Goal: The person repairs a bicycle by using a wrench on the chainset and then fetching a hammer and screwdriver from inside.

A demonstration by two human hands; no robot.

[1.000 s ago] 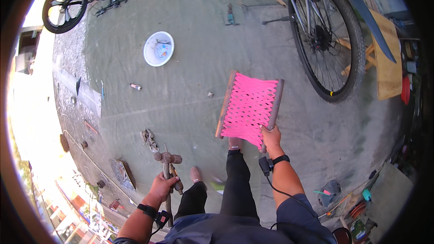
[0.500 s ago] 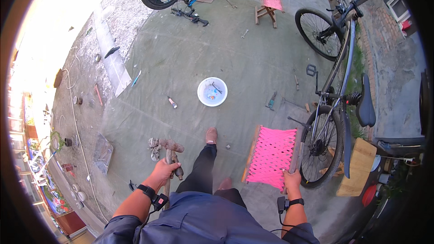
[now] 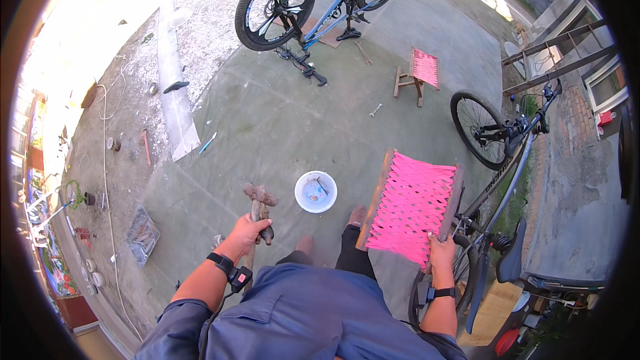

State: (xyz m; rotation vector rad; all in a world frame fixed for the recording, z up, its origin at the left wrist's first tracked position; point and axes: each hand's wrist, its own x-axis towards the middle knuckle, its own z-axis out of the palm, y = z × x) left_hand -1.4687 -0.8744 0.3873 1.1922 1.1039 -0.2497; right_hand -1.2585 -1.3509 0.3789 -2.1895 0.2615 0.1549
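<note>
My left hand (image 3: 248, 232) is closed round the handle of a rough, dirt-coated mallet (image 3: 259, 195), its head pointing away from me. A second short tool with a dark, rounded end (image 3: 267, 232) sticks out of the same grip; its kind I cannot make out. On the other side, my right hand (image 3: 441, 251) grips the near corner of a folding stool (image 3: 412, 208) by its wooden rail. Bright pink cord is woven across the stool's seat, which I carry beside my right leg. Between the hands and farther out, a white basin (image 3: 316, 192) with small parts and a tool stands on the floor.
A blue bicycle (image 3: 327, 17) is upside down at the far side. Another bicycle (image 3: 513, 160) stands along the right wall. A second pink-seated stool (image 3: 424, 68), a wrench (image 3: 376, 110), a blue-handled tool (image 3: 208, 143) and a clear tray (image 3: 141, 235) are on the ground.
I have stepped forward, and the view has shifted toward the upside-down bicycle. Both hands keep their holds; the pink stool now sits higher in view, overlapping the right bicycle's rear wheel.
</note>
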